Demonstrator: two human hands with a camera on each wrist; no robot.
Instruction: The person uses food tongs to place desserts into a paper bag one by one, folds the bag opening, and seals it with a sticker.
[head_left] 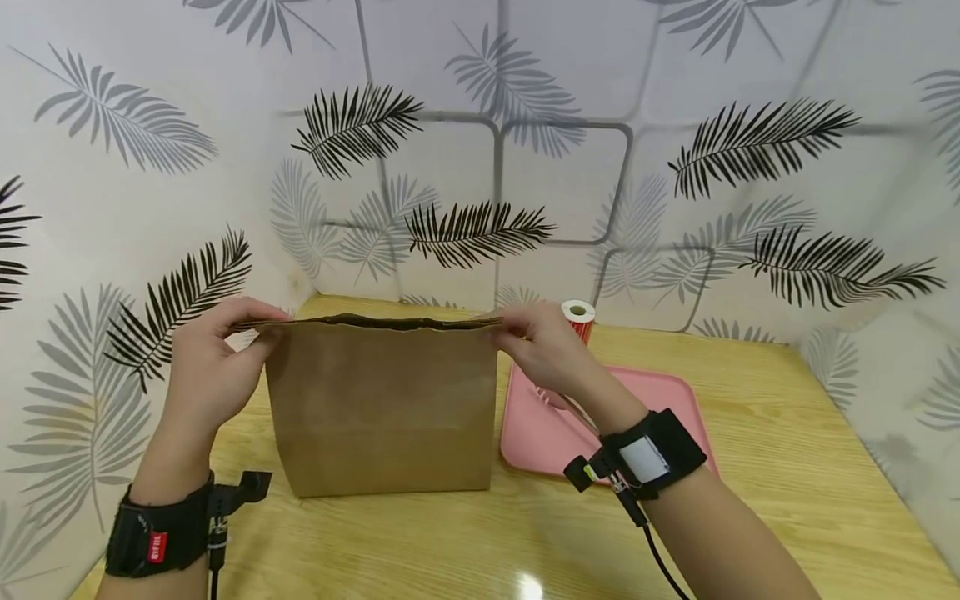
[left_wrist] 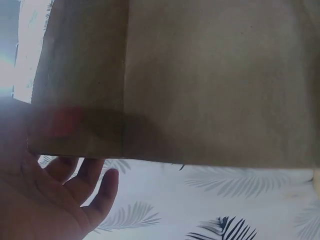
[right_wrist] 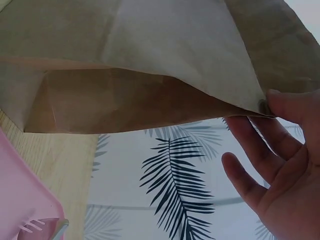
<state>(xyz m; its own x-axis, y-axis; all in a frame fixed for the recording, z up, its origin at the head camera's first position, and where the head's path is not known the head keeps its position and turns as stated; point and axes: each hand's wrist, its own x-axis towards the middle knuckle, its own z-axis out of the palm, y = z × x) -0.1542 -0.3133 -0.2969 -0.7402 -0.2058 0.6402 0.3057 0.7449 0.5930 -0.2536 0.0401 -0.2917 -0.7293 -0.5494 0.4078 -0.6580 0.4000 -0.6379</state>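
Note:
A brown paper bag (head_left: 382, 408) stands upright on the wooden table, its top edges drawn nearly together with a narrow dark gap between them. My left hand (head_left: 217, 358) pinches the top left corner, thumb in front and fingers behind. At the top right corner, my right hand (head_left: 543, 346) pinches the paper the same way. The right wrist view shows the bag's side (right_wrist: 100, 97) folded inward, with the right thumb (right_wrist: 290, 105) pressing the corner. In the left wrist view the bag's broad face (left_wrist: 210, 85) fills most of the picture, above the loosely spread left fingers (left_wrist: 102, 195).
A pink tray (head_left: 540, 433) lies right of the bag, partly under my right forearm, with a pink fork (head_left: 549, 397) on it. Behind the right hand stands a roll of red-and-white labels (head_left: 578, 315). Leaf-patterned wall covering (head_left: 480, 167) rises behind the table (head_left: 420, 550).

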